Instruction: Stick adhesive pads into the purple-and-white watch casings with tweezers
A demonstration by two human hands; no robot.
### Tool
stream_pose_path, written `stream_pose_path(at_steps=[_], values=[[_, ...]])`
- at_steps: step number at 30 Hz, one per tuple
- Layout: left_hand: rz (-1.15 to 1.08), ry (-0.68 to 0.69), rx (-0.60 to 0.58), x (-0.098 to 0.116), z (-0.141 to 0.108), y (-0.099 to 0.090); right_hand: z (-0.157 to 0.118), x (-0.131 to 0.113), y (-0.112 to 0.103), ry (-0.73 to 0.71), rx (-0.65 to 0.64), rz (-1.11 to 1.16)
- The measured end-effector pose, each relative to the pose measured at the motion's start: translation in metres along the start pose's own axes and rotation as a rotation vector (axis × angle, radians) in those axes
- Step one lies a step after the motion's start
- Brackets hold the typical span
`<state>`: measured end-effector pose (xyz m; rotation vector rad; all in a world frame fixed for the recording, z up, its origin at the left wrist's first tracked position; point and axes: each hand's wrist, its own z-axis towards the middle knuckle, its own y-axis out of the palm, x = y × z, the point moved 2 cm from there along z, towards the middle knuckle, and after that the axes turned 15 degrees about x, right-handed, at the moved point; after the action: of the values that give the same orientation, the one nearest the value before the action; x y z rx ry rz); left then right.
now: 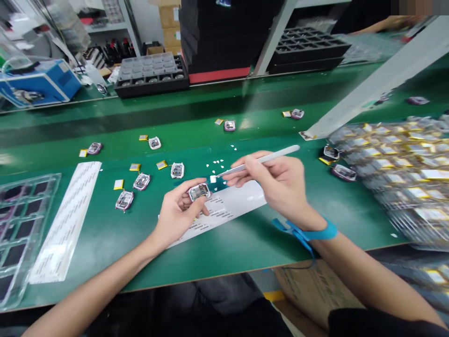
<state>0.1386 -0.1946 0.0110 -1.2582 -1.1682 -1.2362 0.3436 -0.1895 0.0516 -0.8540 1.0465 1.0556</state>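
My left hand (177, 206) is closed around a small white-rimmed watch case (199, 192), its open side with circuitry facing up. Between the fingers of my right hand (280, 182) are white tweezers (268, 157), slanting down to the left. At their tip is a small white square piece (213, 179), just above and right of the case; whether the tips pinch it I cannot tell. Below both hands lies a white label sheet (231, 203) with rows of dark print. Tiny white scraps (217, 162) are scattered beyond the tweezers. Another watch case (177, 170) with a battery (162, 164) lies to the left.
Several more open watch cases (141, 181) with batteries lie across the green bench (140, 248). A second label strip (66, 224) and a clear tray (21, 234) are at left. Stacked battery trays (414, 178) stand at right, near a slanting white post (379, 79). A co-worker's arm (377, 24) shows behind.
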Motion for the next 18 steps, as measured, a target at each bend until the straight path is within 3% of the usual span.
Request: stream_pose_path(at_steps=[5,9,18], values=[[-0.086,-0.044,-0.041,0.001,0.000,0.001,-0.006,0.014,0.025,0.008,-0.155,0.054],[-0.143,-0.059,-0.044,0.001,-0.003,0.003,-0.013,0.017,0.025,-0.097,-0.184,-0.031],[-0.117,-0.074,-0.040,0.001,-0.007,0.002,-0.015,0.013,0.024,-0.152,-0.186,-0.104]])
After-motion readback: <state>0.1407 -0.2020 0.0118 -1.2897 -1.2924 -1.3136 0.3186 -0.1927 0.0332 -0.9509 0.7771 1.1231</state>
